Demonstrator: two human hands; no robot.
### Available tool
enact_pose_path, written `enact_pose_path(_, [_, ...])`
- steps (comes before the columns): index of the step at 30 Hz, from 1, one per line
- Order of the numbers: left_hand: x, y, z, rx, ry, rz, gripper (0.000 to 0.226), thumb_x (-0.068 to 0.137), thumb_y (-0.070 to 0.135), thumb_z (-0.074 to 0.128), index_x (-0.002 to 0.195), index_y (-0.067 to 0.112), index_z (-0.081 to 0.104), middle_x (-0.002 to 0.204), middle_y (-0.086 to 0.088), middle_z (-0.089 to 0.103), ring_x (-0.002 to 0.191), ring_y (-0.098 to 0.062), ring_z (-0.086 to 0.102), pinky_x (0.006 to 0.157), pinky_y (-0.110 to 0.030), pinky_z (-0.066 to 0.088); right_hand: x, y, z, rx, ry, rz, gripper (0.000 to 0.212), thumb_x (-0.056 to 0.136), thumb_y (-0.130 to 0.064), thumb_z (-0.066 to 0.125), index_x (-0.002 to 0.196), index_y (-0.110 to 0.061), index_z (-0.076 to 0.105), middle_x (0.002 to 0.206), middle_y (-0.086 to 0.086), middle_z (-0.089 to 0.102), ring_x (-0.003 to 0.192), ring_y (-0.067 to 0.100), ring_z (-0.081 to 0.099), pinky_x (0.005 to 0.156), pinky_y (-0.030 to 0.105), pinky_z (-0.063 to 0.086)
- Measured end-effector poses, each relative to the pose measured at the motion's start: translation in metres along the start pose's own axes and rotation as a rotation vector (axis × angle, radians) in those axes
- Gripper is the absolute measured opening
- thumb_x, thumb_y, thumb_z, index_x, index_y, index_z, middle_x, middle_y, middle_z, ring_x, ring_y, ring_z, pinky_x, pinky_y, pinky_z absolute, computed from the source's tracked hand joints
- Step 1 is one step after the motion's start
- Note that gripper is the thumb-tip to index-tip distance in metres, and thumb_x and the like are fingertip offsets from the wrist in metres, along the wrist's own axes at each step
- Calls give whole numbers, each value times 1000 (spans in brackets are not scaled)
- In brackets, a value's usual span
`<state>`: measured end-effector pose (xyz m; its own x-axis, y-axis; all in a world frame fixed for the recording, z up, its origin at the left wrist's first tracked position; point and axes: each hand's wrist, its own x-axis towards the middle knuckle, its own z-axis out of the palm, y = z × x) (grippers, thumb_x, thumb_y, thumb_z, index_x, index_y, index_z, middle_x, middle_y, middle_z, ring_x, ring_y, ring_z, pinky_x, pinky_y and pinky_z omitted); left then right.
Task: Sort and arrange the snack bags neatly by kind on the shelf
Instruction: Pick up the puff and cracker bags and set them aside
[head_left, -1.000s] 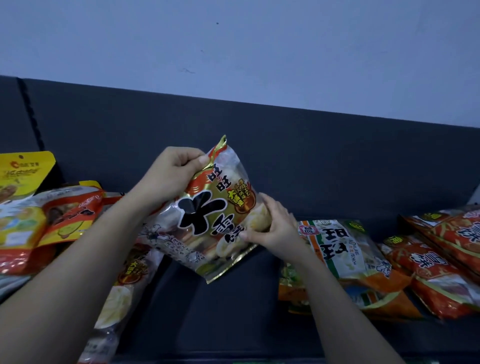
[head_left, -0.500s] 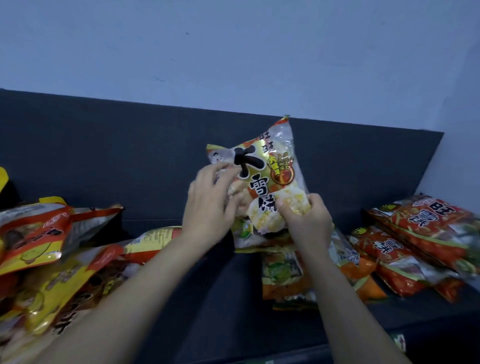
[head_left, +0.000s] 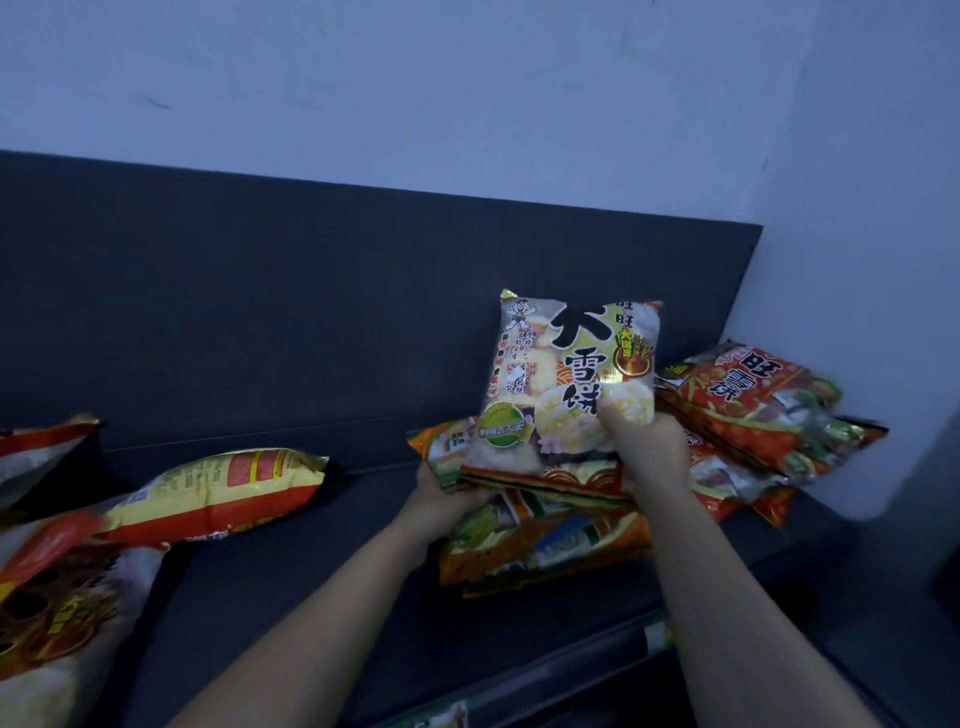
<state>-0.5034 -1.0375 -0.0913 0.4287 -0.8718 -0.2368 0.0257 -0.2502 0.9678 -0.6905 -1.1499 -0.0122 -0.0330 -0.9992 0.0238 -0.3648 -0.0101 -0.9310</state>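
Above the orange-and-green bag stack (head_left: 545, 551) on the shelf (head_left: 291, 582), the rice cracker bag (head_left: 566, 379) is being held upright, long axis vertical, just beyond both hands. Its bottom corners are being gripped equally: right hand (head_left: 655, 453) pinching, left hand (head_left: 441, 500) curled underneath.

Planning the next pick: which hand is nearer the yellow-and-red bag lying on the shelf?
Left. The left hand, at the lower-left corner of the held bag, is right of the yellow-and-red bag; the right hand grips the opposite corner, farther right.
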Motion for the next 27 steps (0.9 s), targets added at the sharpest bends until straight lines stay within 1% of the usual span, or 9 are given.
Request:
enact_pose_path(2, [12,-1,6,-57,9,-18,94,61,33,90,136,25,33,124,-4,59,109,-21,60,92,-38,51,14,11,-4,25,-110,103,90,45,-80,63,105,-13,61,98,7,64,90,30,63,87,52,53])
enact_pose_path(5, [19,5,13,-133,39,-56,82,75,11,80,138,27,30,114,-7,62,102,-27,63,85,-40,54,26,16,-11,76,-288,247,83,75,-61,70,131,-4,49,96,4,55,81,20,55,67,32,49])
enact_pose_path(8, [21,9,16,-105,50,-67,80,76,8,80,137,25,32,111,-10,64,97,-30,65,80,-42,56,40,21,-14,69,-426,284,76,85,-53,65,139,-3,43,95,4,54,75,16,51,57,28,40])
enact_pose_path(14, [17,8,0,-58,74,-91,94,64,7,87,139,23,34,114,-12,66,100,-32,66,89,-47,53,54,25,-3,39,-577,276,70,79,-57,70,126,-9,53,103,10,68,89,24,67,73,31,54])
enact_pose_path(16, [12,9,-12,-49,90,-106,102,55,8,88,140,21,33,115,-13,65,101,-33,65,91,-48,52,50,25,5,60,-621,261,62,78,-54,72,117,-8,58,102,11,71,88,25,70,75,32,56])
enact_pose_path(19, [6,7,-34,-10,130,-110,106,52,10,88,141,17,31,119,-13,63,106,-33,63,96,-51,49,42,24,20,74,-693,241,63,74,-53,75,117,-9,63,97,10,75,84,25,73,81,36,59])
enact_pose_path(23, [-5,5,-59,304,296,-78,95,68,18,84,144,17,27,134,-16,52,119,-35,54,103,-50,44,30,20,40,100,-780,238,51,78,-47,74,114,-12,66,94,10,76,85,26,74,83,38,59])
enact_pose_path(26, [-19,9,-63,784,372,61,100,75,26,79,153,25,17,158,-15,16,144,-37,20,117,-48,23,24,20,51,135,-822,248,44,81,-42,73,111,-11,67,95,11,76,89,29,73,90,43,56])
enact_pose_path(27, [-23,10,-61,897,366,180,93,79,24,77,153,25,21,159,-13,14,146,-34,14,117,-46,19,22,20,52,137,-825,251,43,82,-41,73,111,-10,67,95,11,76,89,30,73,90,44,56])
